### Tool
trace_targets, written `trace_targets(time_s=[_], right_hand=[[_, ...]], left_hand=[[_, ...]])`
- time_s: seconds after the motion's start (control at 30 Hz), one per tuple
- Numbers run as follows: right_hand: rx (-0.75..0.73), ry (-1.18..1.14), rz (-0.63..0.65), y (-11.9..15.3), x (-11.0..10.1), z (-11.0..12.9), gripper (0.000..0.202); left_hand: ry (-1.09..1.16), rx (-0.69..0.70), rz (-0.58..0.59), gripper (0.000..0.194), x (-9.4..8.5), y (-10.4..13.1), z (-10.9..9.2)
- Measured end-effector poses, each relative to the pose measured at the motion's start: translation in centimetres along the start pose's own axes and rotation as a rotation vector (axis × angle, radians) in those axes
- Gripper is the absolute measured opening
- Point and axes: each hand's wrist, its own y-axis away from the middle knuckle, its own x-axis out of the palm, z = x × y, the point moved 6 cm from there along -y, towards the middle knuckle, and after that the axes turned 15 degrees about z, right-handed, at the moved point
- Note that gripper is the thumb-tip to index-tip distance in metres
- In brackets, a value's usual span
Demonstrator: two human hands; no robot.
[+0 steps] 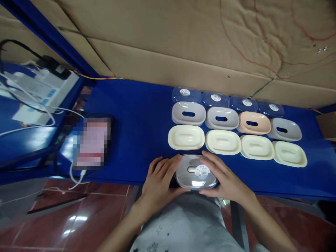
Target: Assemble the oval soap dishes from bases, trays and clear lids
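A soap box (189, 180) with a clear lid, a round-ended label and a slotted grey inner tray sits at the front edge of the blue table. My left hand (161, 178) grips its left end, thumb along the near side and fingers at the far side. On the right end, my right hand (223, 180) holds it the same way. Just beyond lies a row of several cream soap box bases (186, 137). Behind them are slotted trays, grey ones (188, 113) and a peach one (254, 123). Labelled clear lids (215, 100) form the back row.
The blue table (136, 129) runs along a brown cardboard wall (157, 42). At the left, a phone-like device with a blurred screen (91, 141) has a white cable plugged in. A white power strip (56, 89) with a black adapter and tangled cables lies farther left.
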Motion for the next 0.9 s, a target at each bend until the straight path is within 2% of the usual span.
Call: trace_targets(time_s=[0.2, 0.3, 0.43, 0.57, 0.7, 0.8, 0.9], right_hand=[[0.020, -0.034, 0.032, -0.2, 0.2, 0.0, 0.104], [0.023, -0.083, 0.049, 0.0, 0.4, -0.1, 0.114], [0.076, -0.154, -0.049, 1.5, 0.0, -0.9, 0.126], [0.181, -0.198, -0.089, 3.4, 0.0, -1.9, 0.104], [0.186, -0.189, -0.076, 3.7, 0.5, -1.7, 0.083], [0.169, -0.144, -0.055, 3.3, 0.8, -1.3, 0.074], [0.159, -0.107, -0.060, 3.1, 0.9, -1.1, 0.069]], left_hand=[[0.002, -0.009, 0.004, 0.098, 0.1, 0.0, 0.0], [0.020, 0.005, 0.021, 0.097, 0.1, 0.3, 0.1], [0.016, -0.040, 0.054, 0.094, -0.6, 1.6, 1.4], [-0.013, -0.145, 0.064, 0.087, -2.5, 4.1, 3.7], [0.025, -0.269, 0.071, 0.083, -4.3, 6.3, 6.0], [0.027, -0.354, 0.048, 0.086, -5.2, 7.2, 7.1], [-0.029, -0.380, -0.042, 0.086, -6.1, 6.9, 7.4]])
